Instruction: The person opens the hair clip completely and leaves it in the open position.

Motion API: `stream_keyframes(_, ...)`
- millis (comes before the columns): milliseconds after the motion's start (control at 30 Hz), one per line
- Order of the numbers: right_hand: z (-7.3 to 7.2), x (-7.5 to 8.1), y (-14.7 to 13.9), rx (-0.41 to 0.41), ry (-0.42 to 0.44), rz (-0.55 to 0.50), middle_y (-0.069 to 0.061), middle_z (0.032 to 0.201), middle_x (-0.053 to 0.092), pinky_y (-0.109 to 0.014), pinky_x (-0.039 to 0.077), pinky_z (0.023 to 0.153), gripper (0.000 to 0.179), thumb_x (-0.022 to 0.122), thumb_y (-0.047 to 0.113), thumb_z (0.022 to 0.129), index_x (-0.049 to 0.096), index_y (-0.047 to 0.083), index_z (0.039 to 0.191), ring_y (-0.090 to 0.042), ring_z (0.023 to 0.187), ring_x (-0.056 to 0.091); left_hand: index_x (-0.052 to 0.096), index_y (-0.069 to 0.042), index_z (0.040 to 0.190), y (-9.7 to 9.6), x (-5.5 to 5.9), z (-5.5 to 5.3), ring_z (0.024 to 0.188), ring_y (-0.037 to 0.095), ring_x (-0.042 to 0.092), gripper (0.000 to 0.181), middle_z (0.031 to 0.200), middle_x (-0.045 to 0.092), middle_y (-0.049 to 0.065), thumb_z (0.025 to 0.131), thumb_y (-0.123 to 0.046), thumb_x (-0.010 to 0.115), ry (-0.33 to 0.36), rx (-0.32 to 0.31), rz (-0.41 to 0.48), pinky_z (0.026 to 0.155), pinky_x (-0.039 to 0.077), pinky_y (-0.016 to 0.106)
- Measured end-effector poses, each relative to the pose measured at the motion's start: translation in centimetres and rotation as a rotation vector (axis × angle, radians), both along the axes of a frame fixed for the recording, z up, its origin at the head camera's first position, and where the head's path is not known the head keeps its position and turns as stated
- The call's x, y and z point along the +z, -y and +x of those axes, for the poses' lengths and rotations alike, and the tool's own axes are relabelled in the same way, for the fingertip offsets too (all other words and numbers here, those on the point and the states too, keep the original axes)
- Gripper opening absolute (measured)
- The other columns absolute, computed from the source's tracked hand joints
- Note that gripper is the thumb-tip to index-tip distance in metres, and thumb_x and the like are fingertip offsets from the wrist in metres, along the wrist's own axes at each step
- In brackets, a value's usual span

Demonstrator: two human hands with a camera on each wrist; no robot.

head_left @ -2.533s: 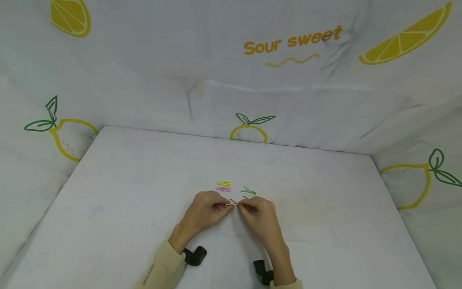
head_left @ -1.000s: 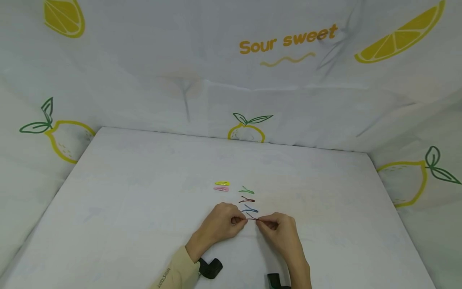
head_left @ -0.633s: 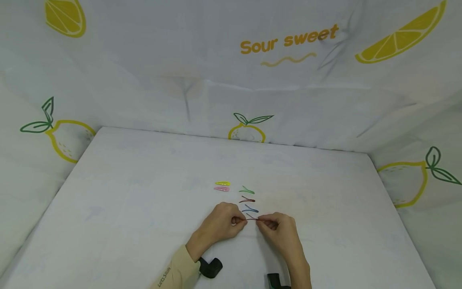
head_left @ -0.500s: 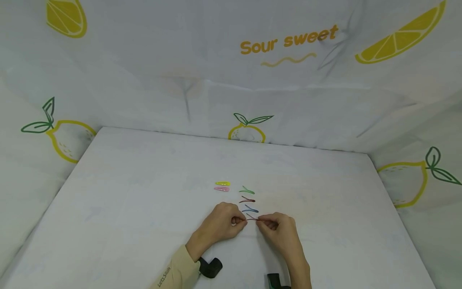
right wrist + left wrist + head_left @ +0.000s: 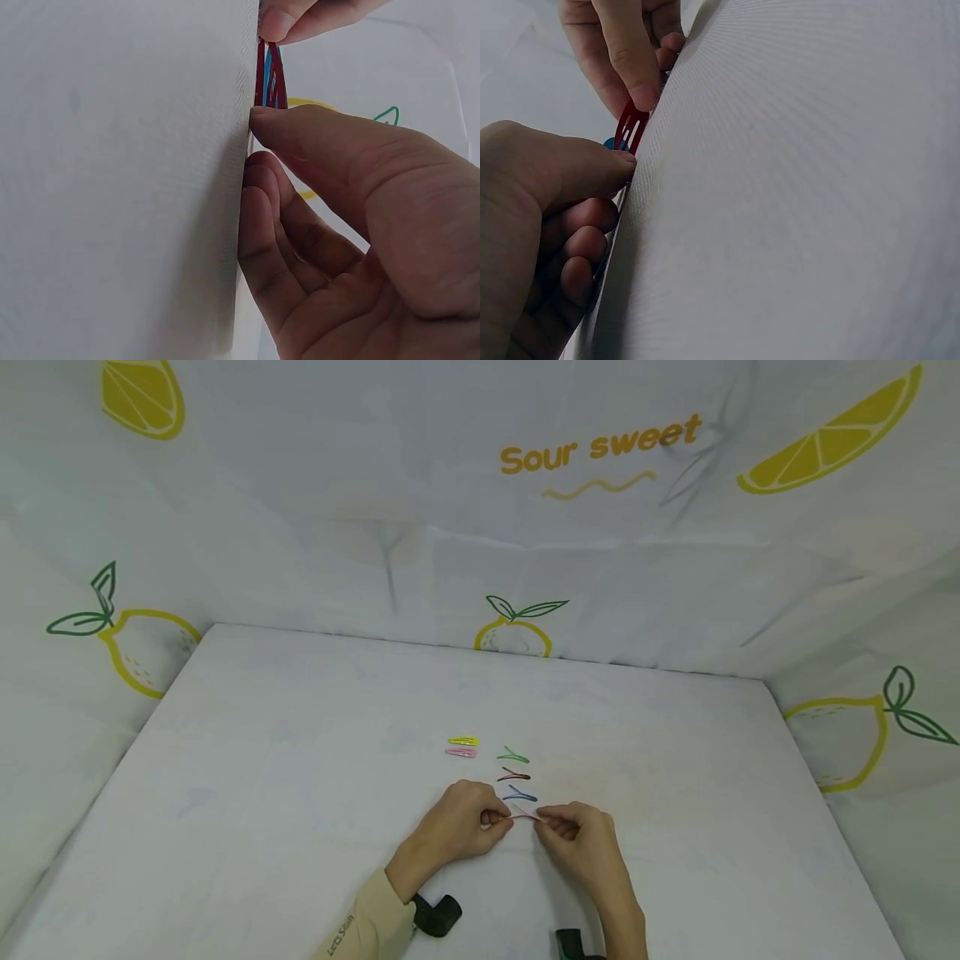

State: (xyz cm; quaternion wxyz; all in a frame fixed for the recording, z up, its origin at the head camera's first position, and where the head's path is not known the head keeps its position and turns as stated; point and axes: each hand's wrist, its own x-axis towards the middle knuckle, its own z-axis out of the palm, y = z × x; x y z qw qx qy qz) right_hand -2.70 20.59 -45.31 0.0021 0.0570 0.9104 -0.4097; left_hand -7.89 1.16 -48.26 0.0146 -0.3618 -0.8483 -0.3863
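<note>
A red snap hair clip [image 5: 633, 127] is stretched between both hands, low over the white table. My left hand [image 5: 468, 818] pinches its left end between thumb and finger. At the other end, the thumb and fingers of my right hand [image 5: 581, 839] pinch it. In the head view its two arms stand apart. Just beyond the hands lies a blue hair clip [image 5: 520, 794], sprung apart. Behind that are a dark red hair clip [image 5: 515, 774] and a green hair clip [image 5: 514, 756], also sprung apart. The fingertips hide both ends of the held clip.
A yellow hair clip [image 5: 463, 741] and a pink hair clip [image 5: 461, 752] lie flat and closed, left of the column. The white table [image 5: 315, 718] ends at a white cloth [image 5: 300, 568] with lemon prints. Black wrist-camera mounts [image 5: 438, 917] sit under the wrists.
Both hands have come nearer and to the right since the earliest frame, uncovering the dark red and blue clips. In the last half second the hands barely moved; the held clip looks slightly more bowed.
</note>
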Motion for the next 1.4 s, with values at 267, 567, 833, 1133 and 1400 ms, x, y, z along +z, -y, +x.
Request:
stream_keyframes(267,0.1,0.0,0.0,0.008,-0.021,-0.007,-0.004,0.072,0.070,-0.017,0.051,0.058,0.008,0.081,-0.001,0.081,0.082,0.004,0.088,-0.001,0.061,0.057,0.082,-0.009,0.083,0.0,0.0,0.0,0.063,-0.004,0.053,0.005,0.069,0.071,-0.004,0.082,-0.005,0.079,-0.006,-0.001,0.011,0.062,0.038,0.005)
stream_keyframes(567,0.0,0.0,0.0,0.006,-0.024,-0.007,-0.003,0.072,0.071,-0.017,0.051,0.058,0.008,0.082,0.002,0.082,0.082,0.003,0.090,-0.001,0.060,0.057,0.082,-0.010,0.081,0.1,0.1,-0.1,0.061,-0.005,0.052,0.006,0.067,0.070,-0.005,0.081,-0.005,0.079,-0.015,0.013,0.030,0.061,0.038,0.004)
stream_keyframes(833,0.0,0.7,0.2,0.018,-0.030,0.014,-0.003,0.072,0.069,-0.017,0.051,0.058,0.011,0.082,0.003,0.083,0.081,0.001,0.094,-0.001,0.061,0.056,0.081,-0.005,0.083,0.4,0.0,-0.2,0.062,-0.002,0.059,0.006,0.069,0.072,-0.003,0.084,-0.011,0.080,-0.026,0.000,0.051,0.062,0.042,0.004)
stream_keyframes(1133,-2.0,2.6,1.5,0.079,-0.151,0.006,-0.005,0.076,0.072,-0.018,0.055,0.062,0.015,0.082,0.002,0.082,0.081,0.001,0.097,-0.005,0.066,0.063,0.080,-0.005,0.085,2.7,0.9,-1.5,0.064,0.004,0.061,0.008,0.071,0.072,-0.001,0.081,-0.011,0.084,-0.027,0.104,0.090,0.064,0.050,0.013)
stream_keyframes(1400,-4.8,2.6,3.8,0.170,-0.173,-0.007,-0.007,0.078,0.073,-0.018,0.054,0.063,0.014,0.082,0.001,0.082,0.081,0.000,0.096,-0.010,0.067,0.063,0.080,-0.003,0.089,5.4,1.6,-3.6,0.066,0.008,0.060,0.011,0.072,0.069,0.001,0.079,-0.006,0.084,-0.034,0.189,0.108,0.064,0.053,0.019)
